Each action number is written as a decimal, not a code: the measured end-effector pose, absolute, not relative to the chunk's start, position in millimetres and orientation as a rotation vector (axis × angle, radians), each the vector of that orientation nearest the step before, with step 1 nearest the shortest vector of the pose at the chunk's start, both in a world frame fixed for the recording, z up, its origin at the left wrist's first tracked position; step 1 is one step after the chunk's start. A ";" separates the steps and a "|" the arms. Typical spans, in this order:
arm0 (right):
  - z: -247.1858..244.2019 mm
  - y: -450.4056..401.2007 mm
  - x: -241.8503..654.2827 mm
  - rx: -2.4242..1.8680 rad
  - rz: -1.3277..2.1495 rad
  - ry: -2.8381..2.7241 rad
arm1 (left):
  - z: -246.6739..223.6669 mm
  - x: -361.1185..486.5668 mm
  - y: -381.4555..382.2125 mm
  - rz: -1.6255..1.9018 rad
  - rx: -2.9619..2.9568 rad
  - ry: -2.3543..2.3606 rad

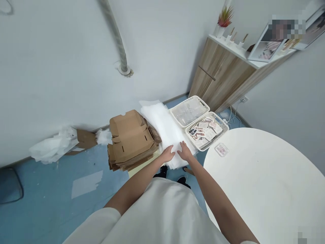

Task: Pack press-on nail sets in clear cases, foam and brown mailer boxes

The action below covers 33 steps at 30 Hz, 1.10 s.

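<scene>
White sheets (165, 123) lay in a long stack

The pile ran between folded brown cartons (132, 135) and two white baskets. At its near end were the left hand (168, 154) and the right hand (185, 151), both loosely open; whether they touched it, I couldn't tell. The nearer basket (224, 128) held printed cards (207, 130), the farther basket (205, 105) clear packs (189, 113). A small clear case (221, 149) sat on the round white bench (256, 179).

Between the left hand (168, 154) and the right hand (185, 151) is a little gap. Ahead, over the white sheets (165, 125), there is room up to the wall (157, 64). Brown boxes (130, 135) block the left side. On the right, the far basket (204, 105) and near basket (222, 126) are in the way. The table (259, 183) has room past the clear case (221, 149).
</scene>
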State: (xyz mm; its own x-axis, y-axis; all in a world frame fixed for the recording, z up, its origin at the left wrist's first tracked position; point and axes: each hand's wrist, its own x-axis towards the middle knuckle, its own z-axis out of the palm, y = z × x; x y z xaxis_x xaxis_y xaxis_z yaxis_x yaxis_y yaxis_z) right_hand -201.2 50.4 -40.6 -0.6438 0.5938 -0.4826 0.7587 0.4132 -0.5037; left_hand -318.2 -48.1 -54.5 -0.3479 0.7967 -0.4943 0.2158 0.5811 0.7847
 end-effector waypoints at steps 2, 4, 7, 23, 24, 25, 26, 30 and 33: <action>-47.8 46.4 -215.9 1.206 -0.992 2.379 | -65.5 -321.9 -42.5 0.896 0.628 1.815; -52.5 36.3 -223.6 1.161 -0.953 2.378 | -74.1 -322.4 -38.6 1.041 0.465 1.764; -52.5 17.0 -226.7 1.016 -0.938 2.458 | -81.7 -320.5 -35.3 1.151 0.377 1.718; -33.9 44.1 -221.4 1.749 -1.306 2.386 | -83.6 -321.1 -31.3 1.271 0.089 1.672; -32.1 45.4 -223.6 1.773 -1.269 2.409 | -84.0 -321.7 -31.6 1.268 0.090 1.680; -30.0 46.6 -225.6 1.785 -1.230 2.427 | -84.5 -322.2 -31.8 1.264 0.087 1.691; -27.8 47.8 -227.3 1.785 -1.185 2.445 | -85.0 -322.5 -31.9 1.260 0.082 1.702; -18.3 53.6 -229.7 1.754 -0.851 2.605 | -86.3 -321.3 -31.8 1.259 0.069 1.696; -13.7 55.7 -227.5 1.676 -0.672 2.720 | -85.8 -318.6 -31.5 1.265 0.063 1.675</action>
State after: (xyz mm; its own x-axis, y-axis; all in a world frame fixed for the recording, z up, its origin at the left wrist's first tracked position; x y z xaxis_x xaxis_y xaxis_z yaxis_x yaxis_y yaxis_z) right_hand -227.5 55.7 -13.7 -0.4676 0.8773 -0.1082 0.8268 0.3908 -0.4045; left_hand -318.6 -31.5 -85.8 -0.5030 0.5564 -0.6614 -0.4839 0.4528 0.7489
